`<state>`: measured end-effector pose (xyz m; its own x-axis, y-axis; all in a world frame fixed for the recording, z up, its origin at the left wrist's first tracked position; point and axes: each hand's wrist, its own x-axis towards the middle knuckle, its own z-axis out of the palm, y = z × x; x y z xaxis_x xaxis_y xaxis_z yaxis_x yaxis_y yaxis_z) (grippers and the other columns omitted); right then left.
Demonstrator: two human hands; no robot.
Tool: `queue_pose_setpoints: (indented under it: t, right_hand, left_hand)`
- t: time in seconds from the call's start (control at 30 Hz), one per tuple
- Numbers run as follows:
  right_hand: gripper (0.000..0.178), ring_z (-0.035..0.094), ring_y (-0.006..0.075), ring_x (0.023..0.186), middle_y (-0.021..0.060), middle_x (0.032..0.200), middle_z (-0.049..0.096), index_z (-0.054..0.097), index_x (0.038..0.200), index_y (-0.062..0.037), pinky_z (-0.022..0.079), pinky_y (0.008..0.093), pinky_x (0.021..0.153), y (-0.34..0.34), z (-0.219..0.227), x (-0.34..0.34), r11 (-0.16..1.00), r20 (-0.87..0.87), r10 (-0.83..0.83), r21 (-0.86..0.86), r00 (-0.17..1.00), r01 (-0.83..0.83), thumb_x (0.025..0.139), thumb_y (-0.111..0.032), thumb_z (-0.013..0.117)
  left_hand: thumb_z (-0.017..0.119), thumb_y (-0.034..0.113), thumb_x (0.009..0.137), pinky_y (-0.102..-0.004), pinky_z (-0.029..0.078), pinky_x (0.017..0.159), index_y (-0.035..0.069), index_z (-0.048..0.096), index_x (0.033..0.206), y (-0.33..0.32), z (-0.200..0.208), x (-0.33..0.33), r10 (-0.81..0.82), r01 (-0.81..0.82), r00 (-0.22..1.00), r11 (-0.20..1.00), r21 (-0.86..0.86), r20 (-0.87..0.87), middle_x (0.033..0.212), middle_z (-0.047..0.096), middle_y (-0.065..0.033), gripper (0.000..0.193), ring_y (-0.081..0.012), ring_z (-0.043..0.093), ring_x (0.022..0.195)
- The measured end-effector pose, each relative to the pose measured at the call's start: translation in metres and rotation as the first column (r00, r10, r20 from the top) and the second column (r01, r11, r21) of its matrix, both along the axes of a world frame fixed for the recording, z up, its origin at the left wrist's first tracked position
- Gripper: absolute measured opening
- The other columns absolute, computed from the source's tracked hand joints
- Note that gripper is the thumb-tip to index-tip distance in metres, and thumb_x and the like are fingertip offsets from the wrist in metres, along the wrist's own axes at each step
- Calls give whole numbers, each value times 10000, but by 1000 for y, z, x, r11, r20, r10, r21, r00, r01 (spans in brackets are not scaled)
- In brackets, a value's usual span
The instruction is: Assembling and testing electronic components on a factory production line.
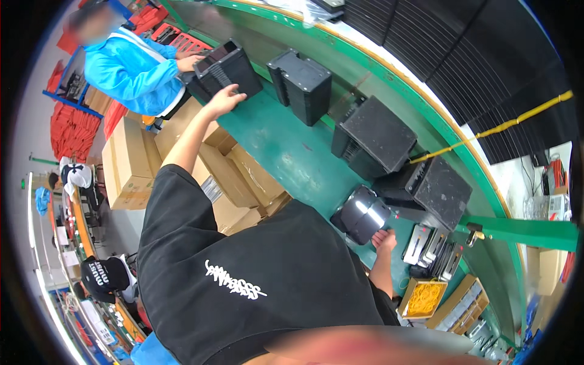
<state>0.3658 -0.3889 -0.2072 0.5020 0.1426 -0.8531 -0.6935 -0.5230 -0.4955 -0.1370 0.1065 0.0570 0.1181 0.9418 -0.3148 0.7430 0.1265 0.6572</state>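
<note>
My left hand reaches far out to the left, its fingers apart, at the near side of a ribbed black box. Whether the fingertips touch that box I cannot tell. A person in a blue jacket has a hand on the same box from the other side. Closer in, my right hand has its fingers curled at the lower edge of a glossy black casing. The casing rests on the green bench, and light reflects off its curved face.
More black boxes, one beyond the other, line the bench's back edge. Right of the casing lie flat metal-edged parts and a tray of yellow bands. Open cartons stand on the left. A yellow cord hangs overhead.
</note>
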Motion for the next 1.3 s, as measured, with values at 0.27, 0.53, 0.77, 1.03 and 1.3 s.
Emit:
queue_pose_setpoints:
  t: [0.27, 0.53, 0.77, 1.03, 1.3]
  right_hand:
    - [506, 687, 299, 626, 163, 793, 721, 698, 916, 23, 551, 417, 564, -8, -1, -1, 1000, 40, 16, 3, 999, -16, 900, -413, 442]
    - [521, 692, 317, 659, 184, 836, 728, 703, 949, 39, 559, 431, 583, -10, -9, 3, 1000, 24, 22, 16, 999, -22, 903, -409, 440]
    - [536, 695, 332, 671, 200, 855, 726, 696, 964, 55, 558, 440, 601, -3, -10, 6, 999, 8, 39, 32, 999, -39, 909, -409, 433]
    - [553, 702, 343, 710, 205, 885, 724, 684, 991, 61, 554, 445, 626, -5, -4, 4, 997, -11, 55, 53, 998, -54, 920, -417, 414]
    - [558, 702, 355, 762, 212, 927, 723, 672, 1022, 63, 561, 453, 680, -6, -2, 1, 996, -30, 70, 60, 997, -68, 919, -419, 412]
  left_hand:
    - [670, 406, 933, -378, 467, 1056, -23, 395, 1490, -67, -1, 22, -279, 275, 960, 955, -108, -19, 1404, 556, -237, 755, -291, 568, 1273]
    - [590, 488, 947, -417, 442, 1085, 12, 486, 1437, -202, -87, 63, -580, 551, 812, 727, -410, 65, 1406, 558, -227, 691, -329, 550, 1292]
    - [547, 494, 961, -425, 462, 1040, 50, 584, 1338, -295, -129, 99, -673, 722, 691, 635, -273, 263, 1285, 637, -226, 584, -369, 598, 1206]
    - [553, 521, 963, -417, 456, 1056, -12, 511, 1402, -263, -44, 84, -498, 451, 867, 799, -398, -17, 1328, 617, -226, 692, -376, 580, 1241]
    - [531, 522, 974, -414, 422, 1094, 3, 494, 1431, -308, -67, 99, -646, 645, 754, 695, -318, 116, 1407, 558, -227, 693, -374, 533, 1301]
